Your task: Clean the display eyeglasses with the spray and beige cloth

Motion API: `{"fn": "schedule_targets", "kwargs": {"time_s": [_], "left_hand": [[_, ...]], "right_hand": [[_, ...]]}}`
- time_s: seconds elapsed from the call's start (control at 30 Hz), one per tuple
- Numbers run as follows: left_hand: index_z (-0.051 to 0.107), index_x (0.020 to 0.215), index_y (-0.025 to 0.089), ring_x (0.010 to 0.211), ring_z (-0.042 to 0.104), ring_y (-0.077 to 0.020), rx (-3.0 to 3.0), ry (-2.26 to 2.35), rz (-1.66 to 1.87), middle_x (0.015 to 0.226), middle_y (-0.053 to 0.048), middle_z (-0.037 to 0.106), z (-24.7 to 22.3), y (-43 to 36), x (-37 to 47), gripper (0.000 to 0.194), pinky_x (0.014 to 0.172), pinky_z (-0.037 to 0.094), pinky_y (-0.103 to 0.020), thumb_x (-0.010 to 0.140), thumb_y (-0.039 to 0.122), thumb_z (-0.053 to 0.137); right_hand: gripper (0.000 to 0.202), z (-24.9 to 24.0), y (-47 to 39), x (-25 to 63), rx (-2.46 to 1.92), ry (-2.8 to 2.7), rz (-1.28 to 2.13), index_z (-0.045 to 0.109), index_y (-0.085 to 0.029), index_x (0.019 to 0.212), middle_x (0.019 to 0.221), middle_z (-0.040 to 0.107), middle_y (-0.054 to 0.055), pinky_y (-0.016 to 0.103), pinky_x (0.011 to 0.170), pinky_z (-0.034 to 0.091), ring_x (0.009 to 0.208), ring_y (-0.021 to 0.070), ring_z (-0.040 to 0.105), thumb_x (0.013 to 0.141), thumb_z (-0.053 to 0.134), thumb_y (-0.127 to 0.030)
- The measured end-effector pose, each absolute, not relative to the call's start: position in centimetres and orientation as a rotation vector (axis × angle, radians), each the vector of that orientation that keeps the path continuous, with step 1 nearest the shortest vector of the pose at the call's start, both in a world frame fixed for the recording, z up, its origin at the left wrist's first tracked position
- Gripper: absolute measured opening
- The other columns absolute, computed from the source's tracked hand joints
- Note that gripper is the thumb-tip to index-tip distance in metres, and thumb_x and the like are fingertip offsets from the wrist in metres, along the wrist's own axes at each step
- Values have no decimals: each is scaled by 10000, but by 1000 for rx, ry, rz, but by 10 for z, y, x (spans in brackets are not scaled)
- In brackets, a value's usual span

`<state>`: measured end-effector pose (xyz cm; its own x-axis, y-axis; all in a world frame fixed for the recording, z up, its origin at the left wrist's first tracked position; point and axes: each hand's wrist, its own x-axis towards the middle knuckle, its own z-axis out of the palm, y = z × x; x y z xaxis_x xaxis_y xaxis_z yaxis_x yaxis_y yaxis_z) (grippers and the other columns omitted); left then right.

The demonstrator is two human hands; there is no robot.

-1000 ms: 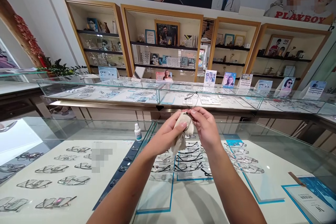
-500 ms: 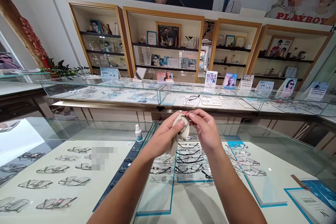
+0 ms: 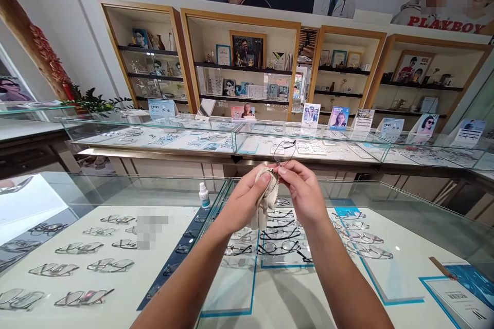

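A pair of thin dark-rimmed eyeglasses (image 3: 284,152) is held up between my two hands, over the glass counter. One round rim stands above the fingers; the other part is covered by the cloth and fingers. My left hand (image 3: 247,198) is closed around a cream cleaning cloth (image 3: 267,199), its thumb pressing the cloth against the glasses. The cloth's lower end hangs beneath the palm. With thumb and fingers, my right hand (image 3: 303,187) pinches the frame near its middle. Both hands nearly touch each other.
Below the hands, a glass display counter (image 3: 162,298) holds rows of eyeglasses (image 3: 280,248). A small white bottle (image 3: 204,195) stands on it to the left of my hands. A second glass showcase (image 3: 185,136) with upright cards runs behind, before wooden shelves (image 3: 243,69).
My left thumb has shifted slightly upward on the cloth, and the cloth's folds have changed. The glasses stay in nearly the same place.
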<state>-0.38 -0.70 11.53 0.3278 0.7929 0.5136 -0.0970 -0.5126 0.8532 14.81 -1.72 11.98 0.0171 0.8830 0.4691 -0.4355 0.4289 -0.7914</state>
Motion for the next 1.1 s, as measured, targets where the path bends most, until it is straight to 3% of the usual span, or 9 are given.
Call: {"fn": "schedule_targets", "kwargs": {"time_s": [0.17, 0.33, 0.47, 0.63, 0.77, 0.93, 1.1], "left_hand": [[653, 1254, 205, 818, 572, -168, 1768, 594, 1174, 973, -51, 643, 113, -5, -5, 459, 740, 497, -260, 939, 537, 681], [664, 1052, 184, 781, 543, -158, 1703, 670, 1471, 878, -28, 620, 101, -4, 13, 402, 730, 472, -261, 986, 575, 594], [683, 977, 187, 792, 560, -168, 1756, 612, 1389, 868, -36, 630, 110, -6, 6, 413, 749, 486, -277, 1005, 579, 555], [670, 1186, 191, 889, 651, -200, 1741, 490, 1075, 1036, -89, 703, 120, -7, -10, 420, 747, 520, -280, 946, 535, 676], [644, 1158, 185, 720, 626, -148, 1614, 509, 1147, 881, -34, 676, 110, -5, 1, 482, 666, 516, -253, 855, 531, 788], [649, 1039, 183, 555, 549, -100, 1496, 550, 1332, 739, 28, 582, 101, -5, 16, 416, 537, 454, -223, 915, 576, 705], [707, 1060, 156, 733, 629, -155, 1589, 482, 1160, 823, -33, 666, 113, -2, -2, 422, 681, 509, -255, 937, 559, 684]], "right_hand": [[104, 119, -16, 148, -524, -1103, 1095, 776, -238, 790, 913, 778, 23, 316, 857, 500, 897, 187, 664, 819, 796, -336], [109, 119, -22, 141, -501, -1100, 1076, 753, -236, 753, 849, 728, 8, 325, 881, 516, 879, 184, 655, 807, 804, -316], [93, 120, -22, 144, -494, -1076, 1069, 754, -237, 755, 861, 738, 12, 320, 880, 518, 903, 189, 667, 796, 810, -298], [122, 119, -19, 150, -539, -1024, 1106, 747, -226, 778, 907, 775, 34, 292, 715, 493, 839, 188, 664, 806, 806, -329], [125, 116, -21, 147, -550, -1054, 1095, 741, -226, 781, 890, 752, 23, 274, 619, 449, 774, 170, 616, 814, 800, -331], [121, 115, -24, 141, -524, -1072, 1061, 725, -232, 765, 821, 684, -8, 259, 645, 469, 784, 157, 586, 825, 798, -309], [141, 118, -23, 145, -561, -1068, 1065, 731, -232, 777, 845, 717, 0, 252, 572, 429, 724, 150, 576, 804, 815, -342]]}}
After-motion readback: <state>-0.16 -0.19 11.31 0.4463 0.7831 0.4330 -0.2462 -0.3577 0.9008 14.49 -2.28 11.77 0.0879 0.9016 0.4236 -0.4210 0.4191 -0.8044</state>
